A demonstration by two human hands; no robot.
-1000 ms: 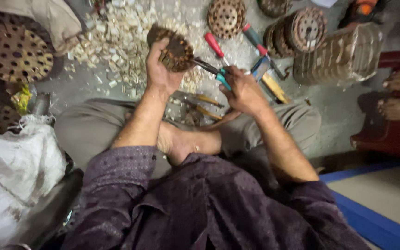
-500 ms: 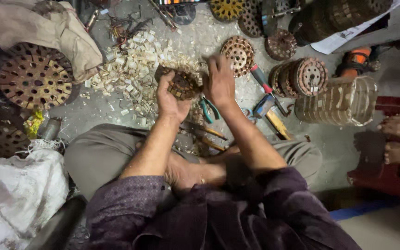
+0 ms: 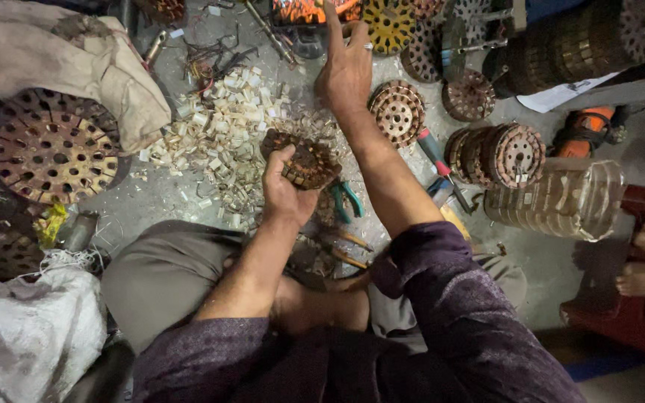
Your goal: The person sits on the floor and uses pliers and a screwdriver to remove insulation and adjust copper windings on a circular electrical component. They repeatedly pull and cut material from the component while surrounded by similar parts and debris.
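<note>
The grey concrete floor [image 3: 158, 201] carries everything, and the places below are told from the small round motor core [image 3: 304, 160] at its middle. Far to that core's left lies the largest piece, a big rusty perforated disc [image 3: 54, 153], with a beige cloth sack [image 3: 76, 63] draped above it. To the core's right, well apart, a long stack of laminated discs [image 3: 554, 198] lies on its side, and nearer stands a shorter drum of discs [image 3: 498, 153]. Just up and left of the core spreads a heap of pale paper scraps [image 3: 222, 130]. Up and right of it, near, lies a flat slotted disc [image 3: 397, 112]. A red-handled screwdriver [image 3: 436, 153] lies to the right, and green-handled pliers [image 3: 346, 198] sit just below and right.

The left hand [image 3: 285, 194] grips the core from beneath, fingers curled tightly round its edge, holding it above the floor. The right hand [image 3: 346, 71] reaches well above the core, palm down, fingers spread wide and holding nothing, the index finger stretched toward the clutter at the top.
</note>
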